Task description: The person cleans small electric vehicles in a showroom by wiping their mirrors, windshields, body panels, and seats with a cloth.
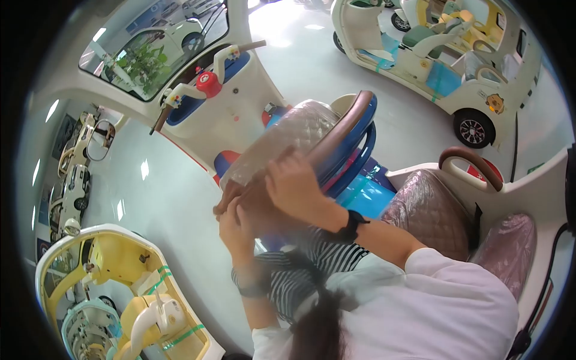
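A front seat covered in clear plastic film stands before me, with a brown rail and blue frame along its back. My left hand curls its fingers over the near-left end of the brown backrest. To its right, my right hand is closed on the same brown part, fingers bent against it. Motion blur hides the finer detail there, and I cannot tell whether loose film or cloth is in the fingers. A black watch is on my right wrist.
Handlebars and a windshield rise ahead. A quilted, film-wrapped rear seat and a brown armrest are at right. Other small vehicles stand around: a yellow one lower left, a cream one upper right.
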`<state>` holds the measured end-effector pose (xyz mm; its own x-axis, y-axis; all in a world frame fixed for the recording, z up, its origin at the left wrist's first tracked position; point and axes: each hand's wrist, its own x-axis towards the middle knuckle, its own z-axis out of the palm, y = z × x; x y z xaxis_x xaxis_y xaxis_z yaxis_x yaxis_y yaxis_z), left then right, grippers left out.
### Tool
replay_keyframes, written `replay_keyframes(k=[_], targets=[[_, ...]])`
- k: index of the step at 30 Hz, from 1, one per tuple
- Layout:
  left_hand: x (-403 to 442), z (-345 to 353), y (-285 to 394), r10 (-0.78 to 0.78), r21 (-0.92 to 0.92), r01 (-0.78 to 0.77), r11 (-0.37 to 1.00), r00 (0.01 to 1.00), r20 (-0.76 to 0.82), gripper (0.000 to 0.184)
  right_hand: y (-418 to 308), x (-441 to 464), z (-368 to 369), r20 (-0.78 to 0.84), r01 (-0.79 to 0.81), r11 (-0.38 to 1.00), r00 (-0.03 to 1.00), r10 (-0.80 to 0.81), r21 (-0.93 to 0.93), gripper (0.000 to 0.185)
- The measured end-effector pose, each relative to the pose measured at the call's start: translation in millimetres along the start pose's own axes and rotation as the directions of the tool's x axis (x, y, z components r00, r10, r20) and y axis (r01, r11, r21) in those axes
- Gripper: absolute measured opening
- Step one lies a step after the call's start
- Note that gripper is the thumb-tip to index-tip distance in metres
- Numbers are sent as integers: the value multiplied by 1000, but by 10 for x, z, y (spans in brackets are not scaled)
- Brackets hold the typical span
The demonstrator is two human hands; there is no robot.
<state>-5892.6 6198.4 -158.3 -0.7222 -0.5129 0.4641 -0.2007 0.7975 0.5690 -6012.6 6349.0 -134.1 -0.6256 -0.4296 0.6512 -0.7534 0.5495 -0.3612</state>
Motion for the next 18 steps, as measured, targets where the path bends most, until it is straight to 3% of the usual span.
replay_keyframes(k=[3, 6, 10, 12, 13, 15, 18], targets=[[-81, -180, -14, -114, -49, 114, 992, 994, 2, 31, -180, -117, 102, -15, 65, 998, 998, -64, 4, 39], [-179, -398, -96, -166, 86, 174, 981, 982, -85, 29, -362, -211, 325, 39, 109, 994, 993, -110, 27, 46], [-399, -770, -393, -198, 260, 238, 936, 965, -170, 25, -538, -209, 473, 77, 158, 987, 984, -160, 34, 46], [-474, -1010, -481, -113, 251, 180, 951, 959, -259, 23, -590, -187, 490, 34, 143, 987, 989, -146, 72, 44], [-467, -1123, -473, -62, 339, 172, 925, 948, -311, 24, -602, -175, 450, 36, 131, 977, 990, -139, 169, 44], [-456, -1342, -476, -108, 324, 249, 912, 911, -397, 30, -640, -150, 303, 47, 104, 927, 990, -130, 360, 44], [-310, -1697, -408, -71, 343, 279, 897, 857, -510, 34, -646, 53, 111, 130, -113, 750, 991, 36, 652, 48]])
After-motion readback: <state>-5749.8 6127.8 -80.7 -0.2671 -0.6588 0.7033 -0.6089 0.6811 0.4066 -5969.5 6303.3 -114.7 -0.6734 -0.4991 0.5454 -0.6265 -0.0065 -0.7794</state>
